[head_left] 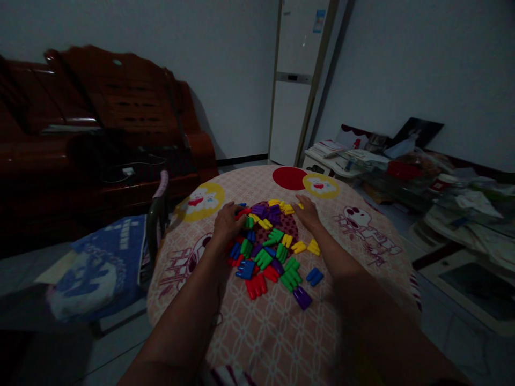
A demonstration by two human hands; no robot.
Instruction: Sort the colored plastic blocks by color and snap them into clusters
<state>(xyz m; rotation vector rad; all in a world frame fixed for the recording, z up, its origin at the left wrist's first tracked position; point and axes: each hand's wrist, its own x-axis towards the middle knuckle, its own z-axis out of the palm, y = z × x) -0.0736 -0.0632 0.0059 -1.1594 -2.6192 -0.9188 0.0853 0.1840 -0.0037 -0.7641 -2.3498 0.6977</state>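
Note:
A loose pile of plastic pieces shaped like small hands, in green, red, blue, yellow and purple, lies on the round table (277, 332). My left hand (229, 221) rests at the pile's far left edge, its fingers bent and apart beside a red piece (242, 213). At the far right edge is my right hand (308, 212), fingers spread, close to some yellow pieces (286, 208). Nearer to me lie a red piece (256, 287), a purple piece (302, 298) and a blue piece (315, 276). Green pieces (263, 259) fill much of the middle.
A patterned cloth covers the table. On the left stands a chair with a blue cloth (108, 262), and behind it a wooden sofa (124, 102). A white fridge (292, 118) is at the back. Cluttered low tables (434, 220) line the right side.

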